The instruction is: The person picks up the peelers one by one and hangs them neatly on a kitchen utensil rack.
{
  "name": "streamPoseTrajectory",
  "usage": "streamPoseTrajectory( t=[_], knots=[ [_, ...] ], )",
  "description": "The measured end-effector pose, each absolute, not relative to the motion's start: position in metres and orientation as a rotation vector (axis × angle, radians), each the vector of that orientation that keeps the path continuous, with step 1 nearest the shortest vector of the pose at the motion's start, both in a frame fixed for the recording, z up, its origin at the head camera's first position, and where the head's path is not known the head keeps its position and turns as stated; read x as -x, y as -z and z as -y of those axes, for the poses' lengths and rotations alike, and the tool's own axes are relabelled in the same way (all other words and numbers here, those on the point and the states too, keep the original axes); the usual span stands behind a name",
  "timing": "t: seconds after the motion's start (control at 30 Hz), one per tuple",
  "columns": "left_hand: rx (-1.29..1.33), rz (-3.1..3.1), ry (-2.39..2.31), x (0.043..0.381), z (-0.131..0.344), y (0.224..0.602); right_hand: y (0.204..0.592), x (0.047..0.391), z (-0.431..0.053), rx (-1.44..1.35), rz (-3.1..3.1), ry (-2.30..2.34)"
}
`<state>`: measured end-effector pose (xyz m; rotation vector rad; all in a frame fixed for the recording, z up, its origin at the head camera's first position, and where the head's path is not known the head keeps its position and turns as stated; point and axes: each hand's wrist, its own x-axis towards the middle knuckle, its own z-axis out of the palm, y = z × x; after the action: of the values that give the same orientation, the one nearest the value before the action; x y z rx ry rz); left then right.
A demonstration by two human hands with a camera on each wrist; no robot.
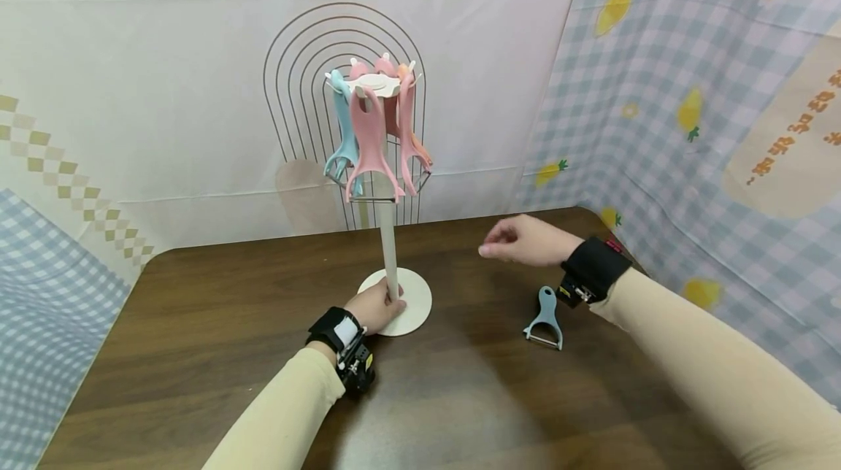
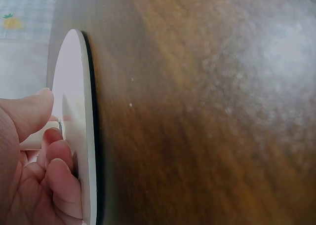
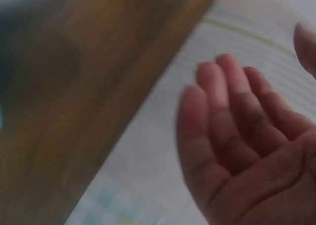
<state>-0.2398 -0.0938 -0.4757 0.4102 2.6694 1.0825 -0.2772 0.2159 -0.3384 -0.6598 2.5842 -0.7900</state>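
Note:
A white stand point(image 1: 389, 251) rises from a round base point(image 1: 417, 302), with Y-shaped peelers hanging from the hooks at its top. My left hand point(image 1: 373, 307) grips its pole low down; in the left wrist view, curled fingers point(image 2: 64, 180) lie close against the base disc. A pink peeler point(image 1: 370, 136) hangs at the front, a blue peeler point(image 1: 344, 120) at the left, and another pink one at the right. Right of the stand, my right hand point(image 1: 528, 240) is in the air, its fingers loosely bent and holding nothing. Below it a grey-blue peeler point(image 1: 547, 317) lies on the table.
The brown wooden table point(image 1: 217, 353) runs back to a white patterned cloth point(image 1: 164, 120) behind the stand. Blue checked cloth point(image 1: 657, 90) with pineapple prints borders the right side, and more checked cloth hangs at the left.

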Motion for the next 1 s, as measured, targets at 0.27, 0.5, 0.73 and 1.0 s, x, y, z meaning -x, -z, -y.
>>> streamPoseTrajectory(
  t=[0.27,0.5,0.73,1.0],
  knots=[
    [-0.439,-2.675,-1.087,0.238,0.095,0.475,0.371,0.266,-0.243,0.364,-2.633,0.375],
    [-0.401,-2.663,-1.075,0.241,0.094,0.476,0.388,0.262,-0.251,0.251,-2.697,0.174],
    [-0.398,-2.662,-1.078,0.239,0.093,0.474,0.393,0.251,-0.247,0.25,-2.722,0.051],
    [-0.39,-2.662,-1.074,0.239,0.093,0.474,0.398,0.247,-0.246,0.256,-2.746,-0.037]
  ],
)
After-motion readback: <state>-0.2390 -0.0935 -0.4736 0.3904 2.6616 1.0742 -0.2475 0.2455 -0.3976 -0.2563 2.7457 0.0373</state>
